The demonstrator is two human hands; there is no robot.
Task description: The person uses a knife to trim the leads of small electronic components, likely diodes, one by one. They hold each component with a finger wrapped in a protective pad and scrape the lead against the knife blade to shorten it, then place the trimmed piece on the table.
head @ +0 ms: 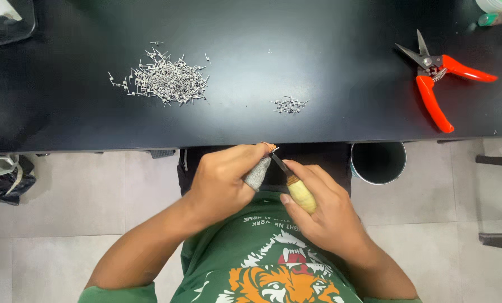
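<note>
Red-handled shears [439, 84], round bin [378, 163], black table [318, 33].

- Piles of small metal pieces: two, a large pile [164, 78] and a small pile [289, 105]
- Red-handled shears [439, 78]: one
- Knife [293, 182]: one
- Metal bin [378, 163]: one
- Hands: two, left hand [226, 182] and right hand [324, 210]

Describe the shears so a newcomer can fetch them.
Look at the black table, then its far right end. The shears lie there alone, blades shut and pointing up-left. Their bright orange-red handles set them apart from the grey metal pieces piled toward the left.
</note>
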